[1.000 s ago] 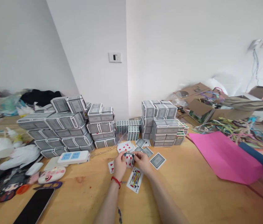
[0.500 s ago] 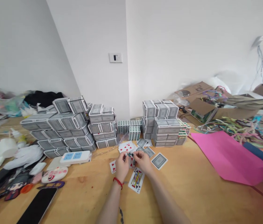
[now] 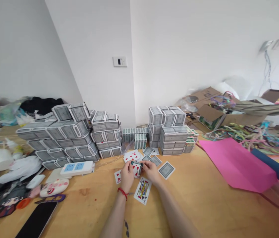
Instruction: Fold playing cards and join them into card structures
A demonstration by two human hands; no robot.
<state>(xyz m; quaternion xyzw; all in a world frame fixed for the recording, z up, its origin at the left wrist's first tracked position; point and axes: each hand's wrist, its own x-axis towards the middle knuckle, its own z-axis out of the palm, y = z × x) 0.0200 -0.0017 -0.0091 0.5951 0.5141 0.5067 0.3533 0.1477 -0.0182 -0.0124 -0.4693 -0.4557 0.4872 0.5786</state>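
Observation:
Both hands pinch a playing card (image 3: pixel 136 170) with red hearts by its upper part, tilted above the table. My left hand (image 3: pixel 127 175), with a red cord on the wrist, has it at the left; my right hand (image 3: pixel 151 171) has it at the right. A jack of clubs (image 3: pixel 142 190) lies face up just below the hands. Beside my left hand a heart card (image 3: pixel 118 177) lies partly covered. Several heart cards (image 3: pixel 131 155) lie behind the hands. A face-down card (image 3: pixel 166 170) rests right of my right hand, near other grey-backed cards (image 3: pixel 156 161).
Tall stacks of grey card boxes stand at the left (image 3: pixel 67 138), centre-left (image 3: pixel 106 134) and right (image 3: pixel 174 140). Green-white card blocks (image 3: pixel 140 141) sit between them. A power strip (image 3: pixel 77 168) and phone (image 3: pixel 37 219) lie left; pink paper (image 3: pixel 235 165) lies right.
The view has shifted slightly to the right. My fingers have changed position on the card, drawing together along its upper edge; the loose cards on the table stay put.

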